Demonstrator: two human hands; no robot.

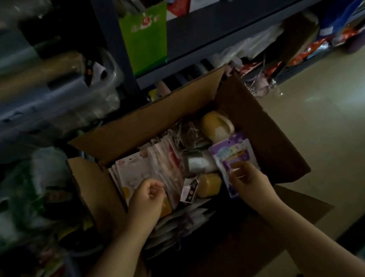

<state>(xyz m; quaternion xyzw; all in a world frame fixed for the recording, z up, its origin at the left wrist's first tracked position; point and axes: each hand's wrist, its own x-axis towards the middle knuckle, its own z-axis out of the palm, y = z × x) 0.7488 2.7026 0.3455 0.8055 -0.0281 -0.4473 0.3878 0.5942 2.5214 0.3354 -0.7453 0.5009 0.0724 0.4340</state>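
Head view: the scene is dim and blurred towards the edges. An open cardboard box (pixel 259 125) stands on the floor (pixel 327 102) in front of a dark shelf (pixel 230 24) that carries a green carton (pixel 146 38).

The right-hand grip (pixel 246 180) pinches a purple packet (pixel 232 151) by its lower part, with the thumb on the printed face and the fingers behind. The packet stands nearly upright at the right side of the box, and most of it rises above the grip. It looks like a thin, glossy plastic pouch, so I judge it light, floppy and somewhat slippery. A hold near an edge seam, as here, should do, though the top may droop or swing.

The left-hand grip (pixel 145 197) hangs over the left side of the box with its fingers curled at a row of white card packets (pixel 133 170) that stand on edge. In this light I cannot tell whether it pinches one of them or only touches their tops. Those packets seem stiff and flat, and are probably easiest to lift by the top edge.

Between the two grips lie a small box (pixel 189 191) and, just beside it, a yellow lump (pixel 208 183). A rounder yellow and white thing (pixel 216 125) sits at the far end of the box, near the top of the purple packet.
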